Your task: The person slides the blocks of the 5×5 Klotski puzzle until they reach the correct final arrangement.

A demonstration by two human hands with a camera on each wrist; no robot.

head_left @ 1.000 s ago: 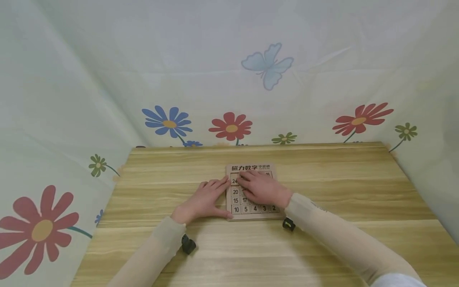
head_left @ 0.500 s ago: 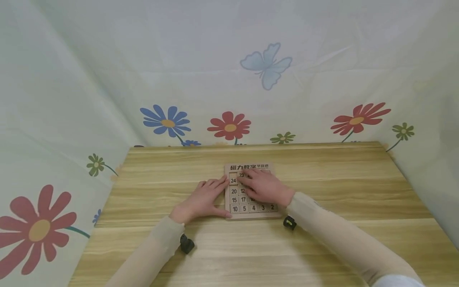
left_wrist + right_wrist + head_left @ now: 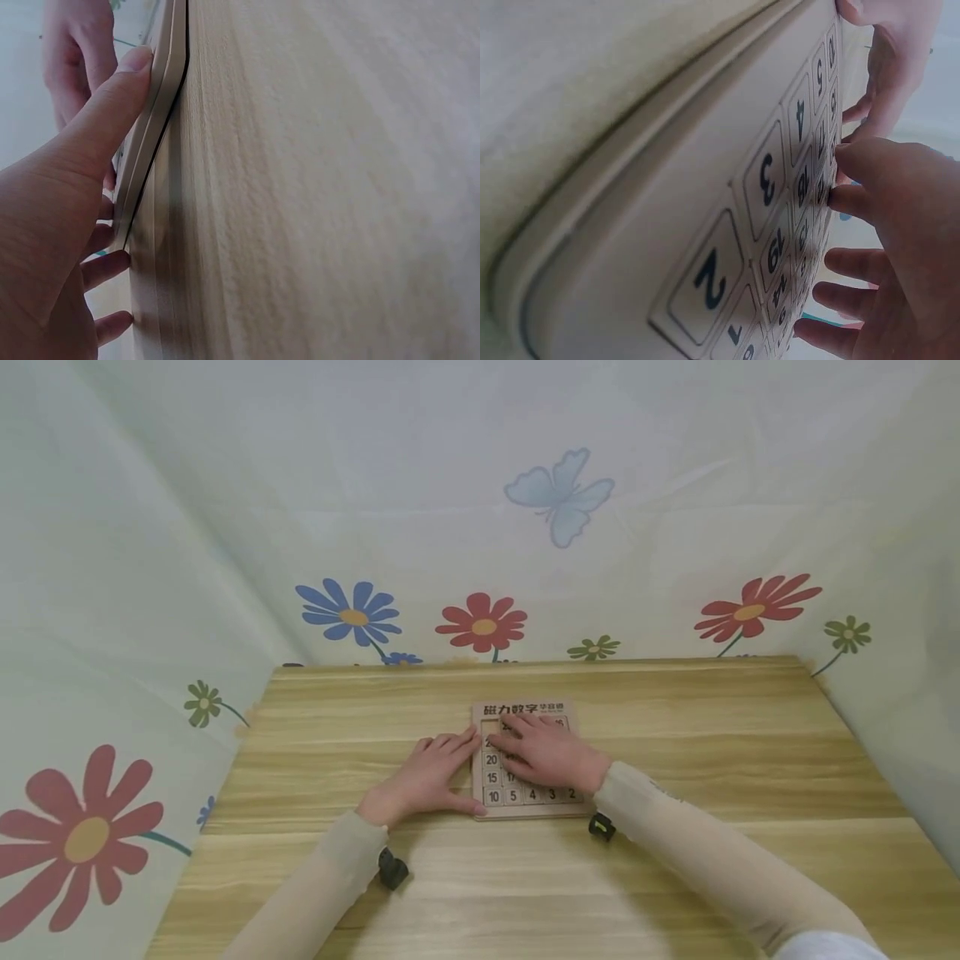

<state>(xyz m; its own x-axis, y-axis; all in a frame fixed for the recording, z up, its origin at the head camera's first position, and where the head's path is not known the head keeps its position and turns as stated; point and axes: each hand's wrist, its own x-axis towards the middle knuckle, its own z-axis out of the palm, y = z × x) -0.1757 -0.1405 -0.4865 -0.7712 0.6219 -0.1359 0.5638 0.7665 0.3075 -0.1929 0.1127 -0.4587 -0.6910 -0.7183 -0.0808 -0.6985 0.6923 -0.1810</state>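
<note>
A wooden number sliding puzzle [image 3: 534, 812] lies on the table, Chinese lettering along its far edge. My left hand [image 3: 427, 781] rests against its left side, thumb [image 3: 127, 71] on the near corner of the frame and fingertips along the edge. My right hand [image 3: 551, 753] lies over the upper tiles with fingers spread. Its index fingertip touches the tile marked 24 [image 3: 488, 744], covering part of the number. Above that tile, a bare slot [image 3: 490, 727] shows in the top left corner. Tiles 2 [image 3: 707, 279] and 3 [image 3: 767, 180] show large in the right wrist view.
The wood-grain table [image 3: 675, 877] extends on all sides of the puzzle. Behind it hangs a pale sheet [image 3: 420, 485] printed with flowers and a butterfly. Each wrist carries a small black camera, one [image 3: 392, 868] left and one [image 3: 602, 827] right.
My right index finger has moved left onto tile 24, which has slid slightly nearer tile 20, widening the slot above it. The left hand has stayed in place.
</note>
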